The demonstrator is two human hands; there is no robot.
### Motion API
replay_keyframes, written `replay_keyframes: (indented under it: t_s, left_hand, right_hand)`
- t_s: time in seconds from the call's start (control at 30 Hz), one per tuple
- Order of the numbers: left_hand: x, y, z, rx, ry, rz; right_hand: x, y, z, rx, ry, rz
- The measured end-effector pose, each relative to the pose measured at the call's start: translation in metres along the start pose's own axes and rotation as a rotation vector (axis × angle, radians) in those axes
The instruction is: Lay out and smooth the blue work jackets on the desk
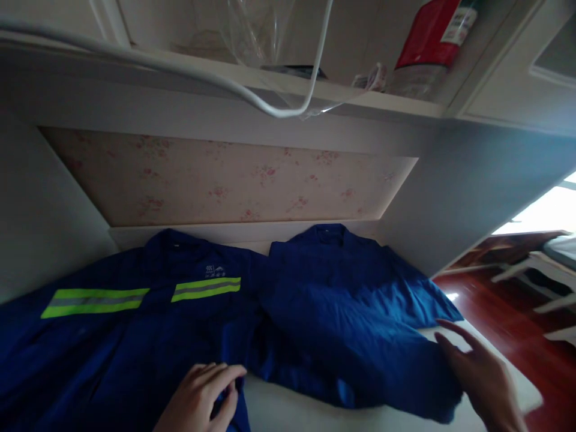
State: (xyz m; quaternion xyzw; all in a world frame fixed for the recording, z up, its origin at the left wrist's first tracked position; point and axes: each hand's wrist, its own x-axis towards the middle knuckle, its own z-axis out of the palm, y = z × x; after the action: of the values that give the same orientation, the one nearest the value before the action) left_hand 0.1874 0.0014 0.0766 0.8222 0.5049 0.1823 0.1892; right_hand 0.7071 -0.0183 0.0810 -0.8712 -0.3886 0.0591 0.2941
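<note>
Two blue work jackets are laid side by side on a white worktop [292,414] beneath a shelf [216,72], and the spreading or smoothing of them appears to be the step in hand. The striped jacket [112,336], marked by yellow-green reflective bands across the chest, is seen at lower left of the frame with its collar toward the flowered back panel [225,180]. Its lower edge is pinched by the left hand [200,399] at bottom centre, the fingers curled around a fold of cloth. The plain jacket [346,312] is spread at centre right, rumpled, one sleeve reaching toward the right edge. Just beside that sleeve the right hand [481,375] is held open and blurred, fingers wide, nothing gripped. A steady pull on the pinched hem is probably called for, with the free hand pressed flat on the cloth.
</note>
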Motion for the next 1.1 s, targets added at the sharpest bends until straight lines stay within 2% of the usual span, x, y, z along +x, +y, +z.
replay_keyframes:
  t_s: [0.07, 0.13, 0.2, 0.27, 0.4, 0.53, 0.63, 0.73, 0.83, 0.93, 1.03, 1.1]
  left_hand:
    - [0.02, 0.005, -0.002, -0.082, 0.044, -0.127]
    - [0.044, -0.002, -0.001, -0.123, 0.136, -0.198]
    - [0.067, -0.021, 0.003, -0.065, 0.222, -0.234]
    - [0.085, -0.049, 0.012, 0.109, 0.254, -0.321]
    - [0.099, -0.105, 0.028, 0.43, 0.166, -0.564]
    - [0.104, -0.135, 0.03, 0.508, 0.039, -0.595]
    - [0.11, -0.146, 0.023, 0.524, -0.01, -0.619]
    - [0.114, -0.158, 0.015, 0.502, -0.016, -0.632]
    - [0.116, -0.17, 0.011, 0.469, 0.018, -0.616]
    - [0.116, -0.177, 0.01, 0.456, 0.028, -0.61]
    - [0.116, -0.179, 0.011, 0.467, 0.018, -0.611]
    - [0.116, -0.18, 0.011, 0.473, 0.009, -0.611]
  right_hand:
    - [0.016, 0.008, 0.021, -0.107, -0.012, -0.141]
    - [0.027, 0.0, 0.041, -0.171, -0.003, -0.241]
    - [0.034, -0.025, 0.058, -0.153, -0.039, -0.272]
    - [0.041, -0.063, 0.075, -0.069, -0.154, -0.305]
    - [0.062, -0.145, 0.125, 0.027, -0.395, -0.413]
    - [0.085, -0.216, 0.192, 0.045, -0.544, -0.516]
    - [0.092, -0.254, 0.235, 0.009, -0.604, -0.624]
    - [0.088, -0.272, 0.26, -0.038, -0.635, -0.691]
    - [0.079, -0.271, 0.267, -0.059, -0.603, -0.707]
    - [0.072, -0.264, 0.257, -0.058, -0.529, -0.682]
    - [0.077, -0.262, 0.23, -0.033, -0.398, -0.613]
    - [0.09, -0.265, 0.202, 0.002, -0.274, -0.56]
